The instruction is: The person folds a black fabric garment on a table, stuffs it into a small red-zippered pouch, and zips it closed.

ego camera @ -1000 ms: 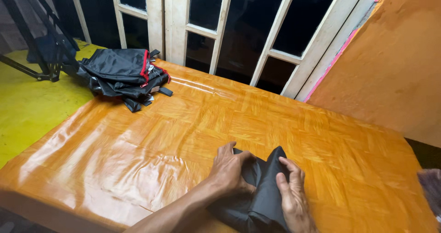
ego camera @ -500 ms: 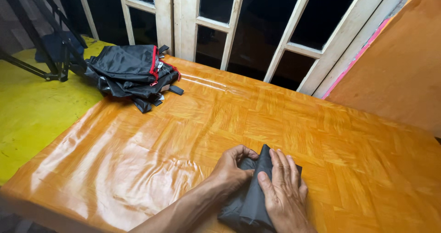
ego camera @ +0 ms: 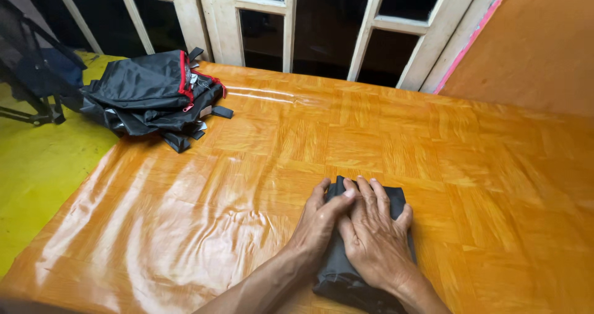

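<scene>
- Hands lie together on a folded dark cloth [ego camera: 346,275] at the near edge of the orange table [ego camera: 260,165].
- Right hand [ego camera: 377,240] lies flat, fingers spread, pressing the cloth, gripping nothing.
- Left hand [ego camera: 317,224] cups the cloth's left edge, thumb across its top.
- Black bags [ego camera: 151,97] sit far left, well apart.

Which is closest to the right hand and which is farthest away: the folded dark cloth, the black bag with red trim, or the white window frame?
From the right hand, in the head view:
1. The folded dark cloth, directly under the palm, touching it.
2. The black bag with red trim, at the far left corner of the table.
3. The white window frame, behind the table's far edge.
</scene>
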